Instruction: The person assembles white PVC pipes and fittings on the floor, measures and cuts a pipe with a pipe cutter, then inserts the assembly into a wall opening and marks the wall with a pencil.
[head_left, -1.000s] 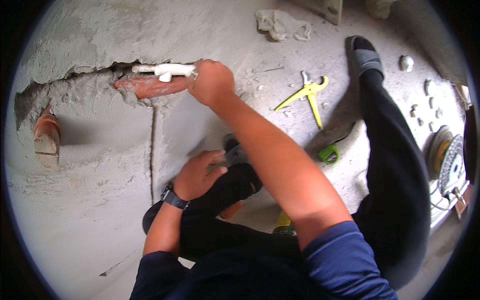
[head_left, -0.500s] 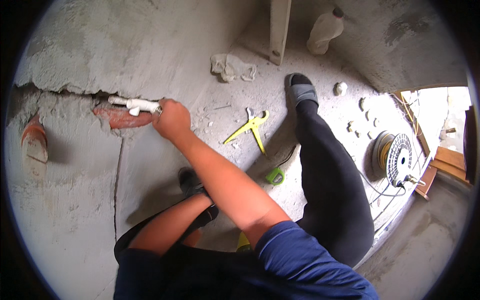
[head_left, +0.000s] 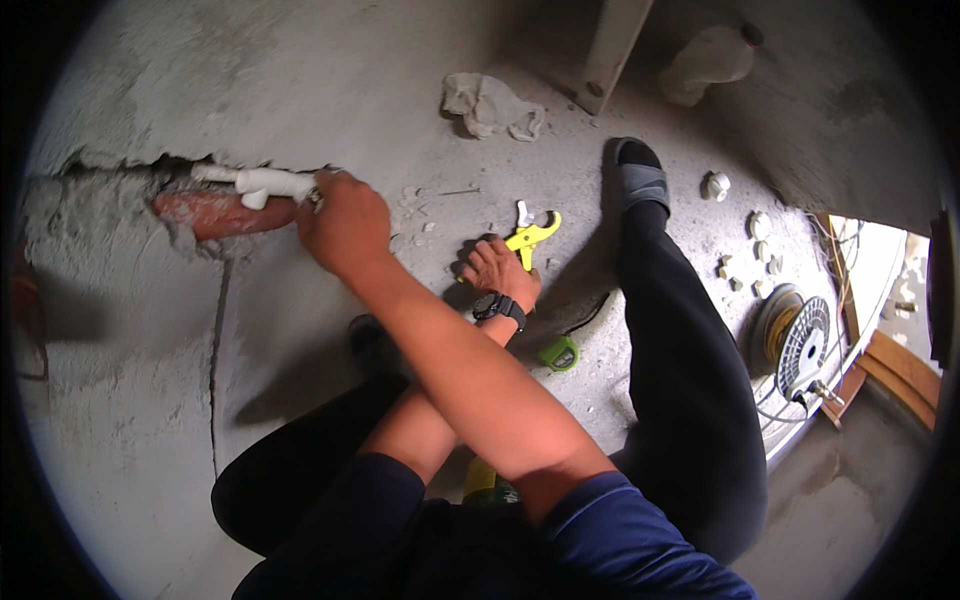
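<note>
A white plastic pipe with a tee fitting (head_left: 268, 184) lies along the broken groove in the wall at the left. My right hand (head_left: 345, 222) is closed around its near end, which the fingers partly hide. Below the pipe, a larger reddish-orange pipe (head_left: 222, 213) sits in the same groove. My left arm crosses under my right one. On the floor, my left hand (head_left: 500, 272), with a black watch on the wrist, has its fingers curled over the handles of a yellow pipe cutter (head_left: 532, 234). The cutter's head sticks out beyond the hand.
A green tape measure (head_left: 559, 352) lies beside my left wrist. Crumpled plastic (head_left: 490, 105), a plank (head_left: 612, 55) and a plastic bottle (head_left: 712, 66) are farther off. Small white fittings (head_left: 760, 226) and a cable reel (head_left: 803, 345) are at the right.
My left hand has come forward beneath my right arm and onto the pipe cutter. My right hand stays on the white pipe. The view has shifted slightly.
</note>
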